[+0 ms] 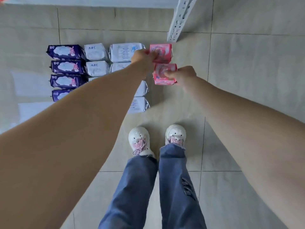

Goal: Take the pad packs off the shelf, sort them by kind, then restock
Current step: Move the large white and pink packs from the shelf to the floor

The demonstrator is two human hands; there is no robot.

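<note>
Both hands out: left hand (145, 57) pinching far pink pack (162, 52), right hand (183, 75) near pink pack (162, 74).

Light's pretty soft and even here, daylight-ish, nothing harsh. The glossy floor tiles (247, 63) throw back a pale washed-out glare on the far left, around and below the purple packs (66, 66). Shadows are faint: just a soft one under my shoes (140, 141) and a vague smudge on the tiles below my right hand (184, 75). Whole frame is a bit mushy, so the small print on the packs can't be read. The wide lens stretches my forearms huge toward the bottom corners and bends the tile lines near the edges. Both hands look slightly smeared, my left hand (143, 57) too.
</note>
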